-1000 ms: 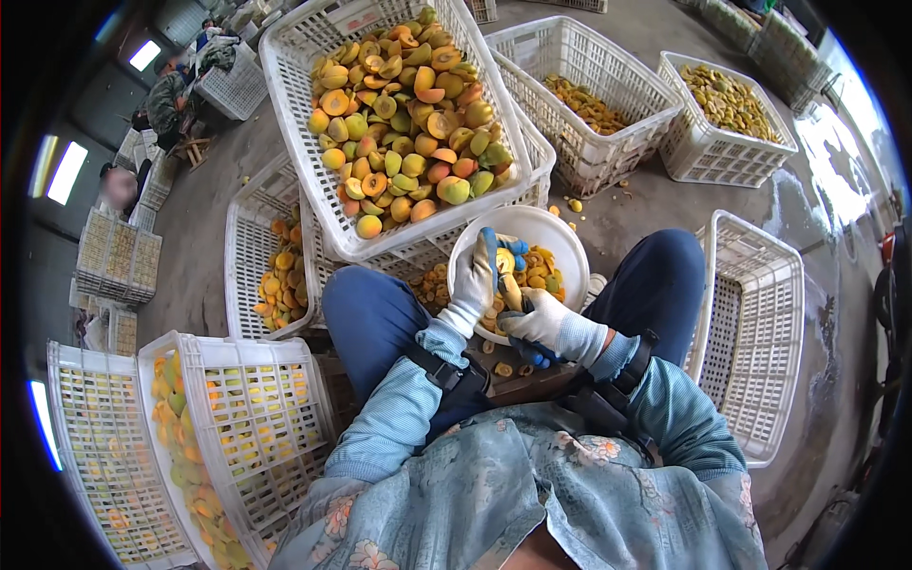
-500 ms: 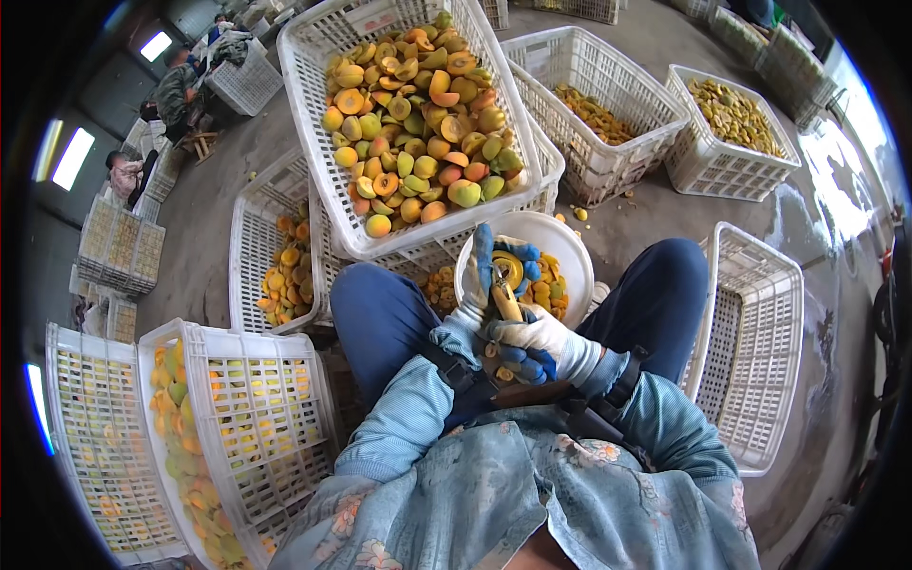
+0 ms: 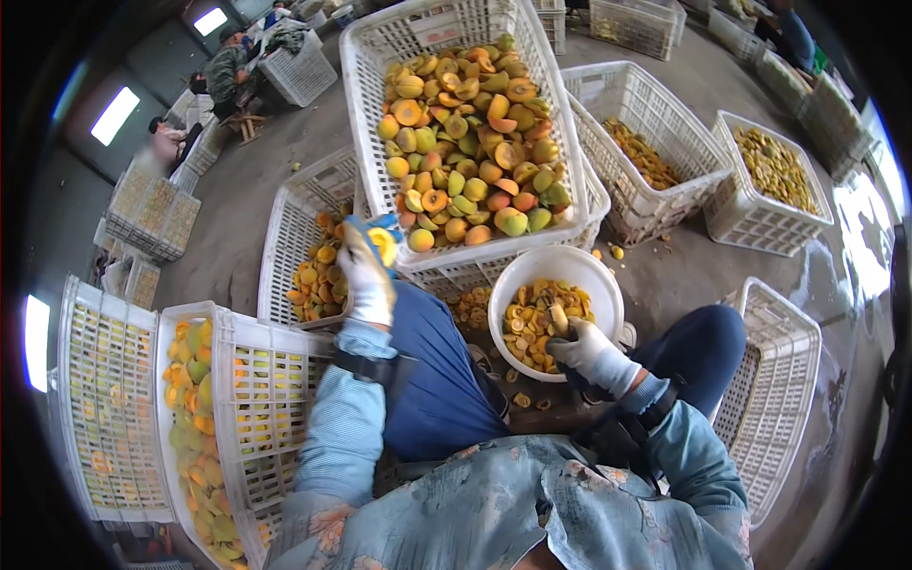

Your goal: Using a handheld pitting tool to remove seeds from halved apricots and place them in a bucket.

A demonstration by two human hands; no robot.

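My left hand (image 3: pixel 367 275), in a white glove with blue on the fingers, is at the near left corner of the big crate, above a lower crate (image 3: pixel 275 237) of cut fruit. Its fingers are closed round a yellow peach half (image 3: pixel 383 245). On the right, my right hand (image 3: pixel 597 355), gloved alike, grips a short tan-handled hand tool (image 3: pixel 559 319) over the near right rim of a white bucket (image 3: pixel 608 275). Orange-yellow fruit pieces (image 3: pixel 532 318) lie in the bucket. The tool's working end is hard to make out.
A large white crate (image 3: pixel 366 123) heaped with peach halves (image 3: pixel 465 152) stands ahead, propped on another crate. More crates of fruit stand at far right and near left (image 3: pixel 271 399). A crate (image 3: pixel 760 418) is beside my right knee. Other people (image 3: pixel 228 81) sit farther back.
My hands were together over the bucket, the tool at a yellow fruit half. They have parted: the left moved left with a peach half, the right moved right with the tool. My view has shifted.
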